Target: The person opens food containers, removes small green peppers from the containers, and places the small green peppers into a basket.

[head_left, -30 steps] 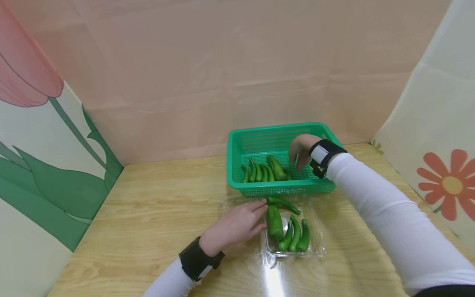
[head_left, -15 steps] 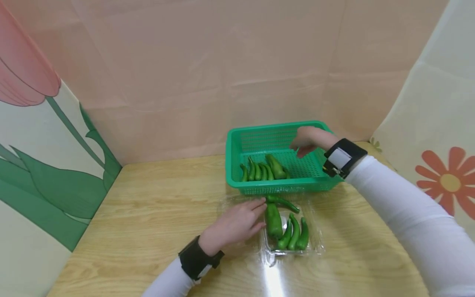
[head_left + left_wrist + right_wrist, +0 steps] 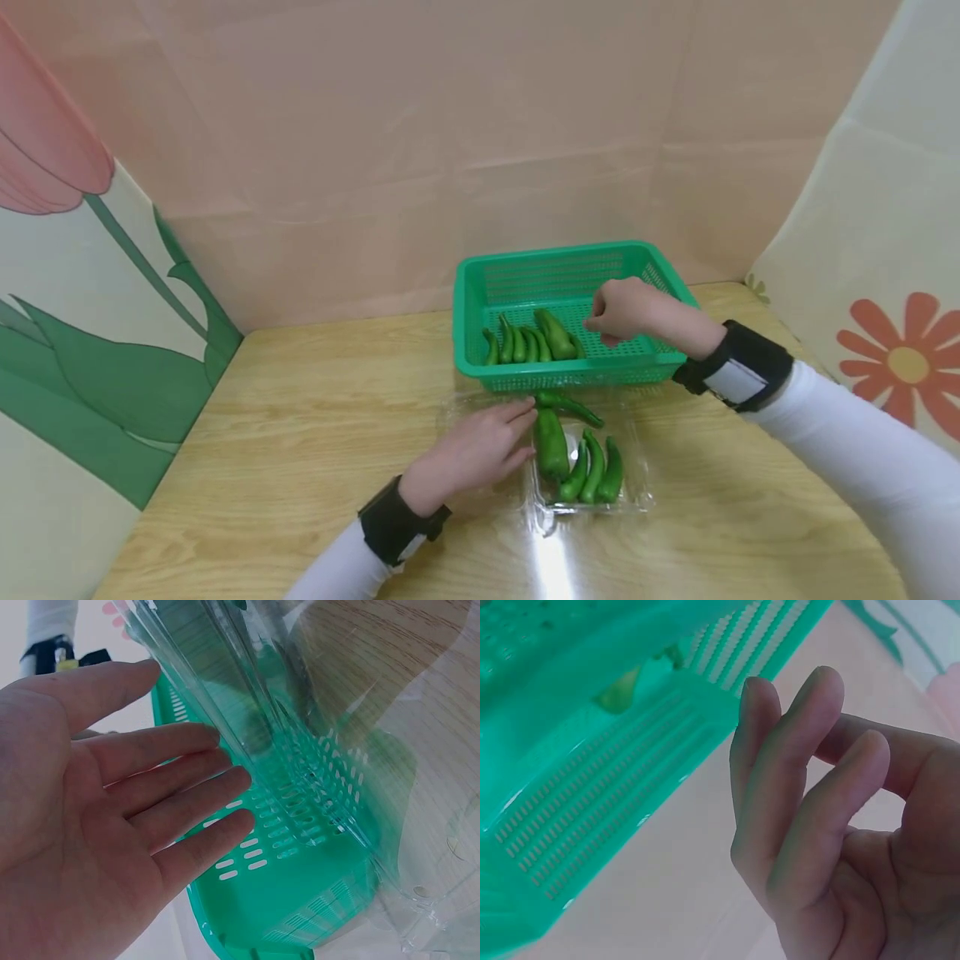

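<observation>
My left hand [image 3: 480, 442] lies with straight fingers along the left side of a clear plastic clamshell box [image 3: 637, 475]. Inside the box are a large green pepper [image 3: 552, 446] and several slim green chili peppers [image 3: 594, 467]; one more chili pepper [image 3: 568, 408] lies crosswise at its far end. In the left wrist view the fingertips [image 3: 238, 780] are at the box's clear wall. My right hand [image 3: 626, 312] hovers over the right part of a green basket [image 3: 468, 333], fingers loosely curled. Nothing shows between those fingers [image 3: 787, 765] in the right wrist view.
In the basket's left half lie several chili peppers [image 3: 519, 343] and a larger green pepper [image 3: 553, 333]. The basket stands right behind the box on the wooden table [image 3: 322, 400]. A pink sheet [image 3: 337, 167] hangs at the back, and a flower-print sheet [image 3: 832, 225] bounds the right.
My right hand has drawn back a little toward the right over the basket, then dipped lower, its fingers more curled. The left hand and the peppers have stayed in place.
</observation>
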